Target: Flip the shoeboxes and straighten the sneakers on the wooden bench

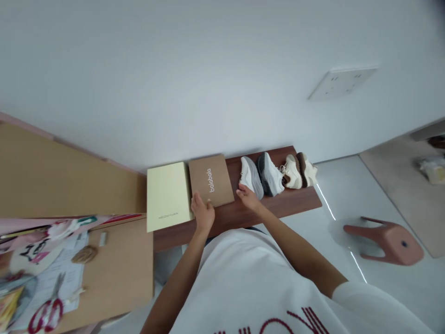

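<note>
A brown shoebox (220, 174) printed "balabala" lies flat on a dark red-brown wooden bench (250, 211). My left hand (203, 213) touches its near left corner, thumb apart from the fingers. Just left of it sits a pale yellow box (168, 192). My right hand (248, 197) hovers between the brown box and a white and grey sneaker (251, 176), fingers stretched out and holding nothing; whether it touches the shoe I cannot tell. Beside that sneaker stands its white and dark grey mate (273, 174). Two cream and brown shoes (292, 171) are at the bench's right end.
The bench runs along a white wall (208, 83) with a socket plate (344, 82). On the left, a cardboard-coloured tabletop (118, 264) carries red-handled scissors (48, 311), papers and small items. A pink-brown stool (394, 241) is on the floor at right.
</note>
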